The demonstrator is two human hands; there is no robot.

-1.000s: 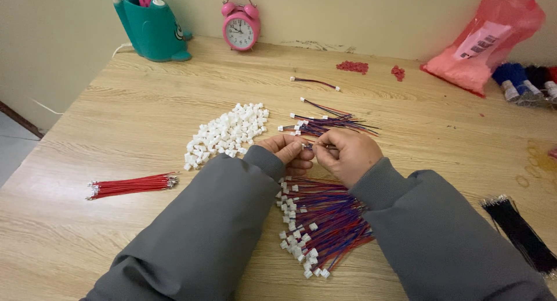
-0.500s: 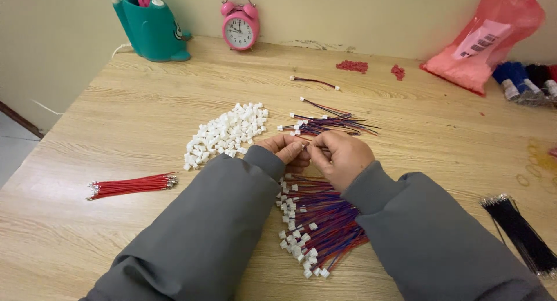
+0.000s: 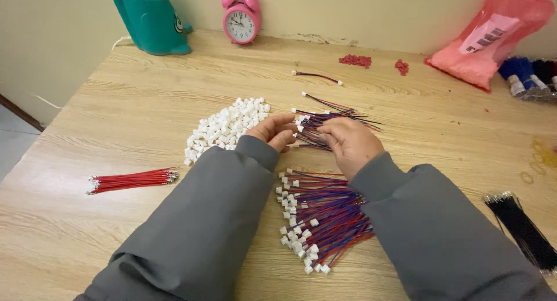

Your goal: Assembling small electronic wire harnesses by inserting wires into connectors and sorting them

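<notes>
Centrally on the wooden counter, both grey-sleeved forearms angled inward, meeting over the work. Left hand curled palm-up, fingertips pinched narrow around the white-plug end of a small wire bunch. Right hand arched knuckles-up over the same bunch, fingers bent down onto the red-and-blue strands, thumb hidden beneath; closed on the wires, grip not fully visible. Loose ends of that bunch fanning out beyond the right hand toward the far edge. Just left of the left hand, touching its sleeve cuff, a heap of white plastic connectors. Between the two forearms, nearer the body, a large pile of finished red-and-blue wires with white plugs. Well apart to the left, a tied bundle of red wires; at the right edge, a bundle of black wires. Along the far side, a teal holder, a pink alarm clock, a single stray wire, and a pink plastic bag.
</notes>
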